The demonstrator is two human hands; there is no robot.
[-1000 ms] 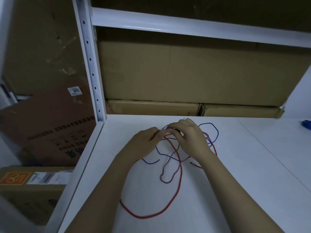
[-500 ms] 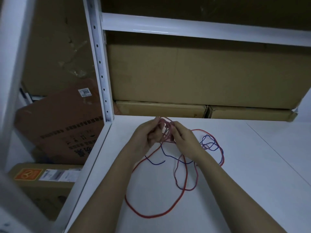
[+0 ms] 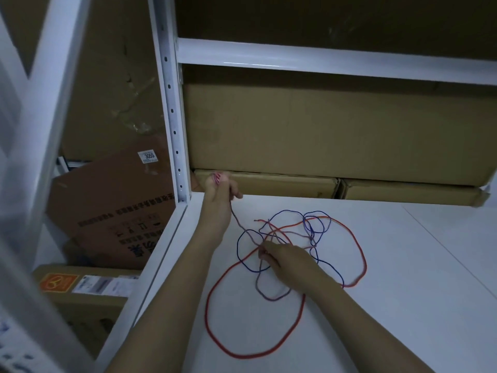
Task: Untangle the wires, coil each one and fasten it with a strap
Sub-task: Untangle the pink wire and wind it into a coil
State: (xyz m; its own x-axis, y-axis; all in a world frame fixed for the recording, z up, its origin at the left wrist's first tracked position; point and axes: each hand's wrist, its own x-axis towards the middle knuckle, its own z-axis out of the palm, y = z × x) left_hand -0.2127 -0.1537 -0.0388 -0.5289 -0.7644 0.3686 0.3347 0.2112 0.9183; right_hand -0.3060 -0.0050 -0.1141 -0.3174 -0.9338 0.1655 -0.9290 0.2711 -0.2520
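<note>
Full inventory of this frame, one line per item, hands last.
red wire: 1, red, big loop on table, front.
blue wire: 1, blue, tangled at table centre.
pinkish wire: 1, dull pink, runs from tangle up into left hand.
table: 1, white.
shelf frame: 1, white, behind table.
cardboard boxes: several, brown, behind table and at left.
left hand: raised, grips wire.
right hand: on tangle, pinching strands.

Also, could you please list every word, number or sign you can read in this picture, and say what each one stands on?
"3055": white sticker on the leaning brown carton.
Dark printed characters on that carton: upside down, too blurred to read.
Orange label on the low box: a round emblem, no legible words.
White labels beside it: print too small to read.
</note>
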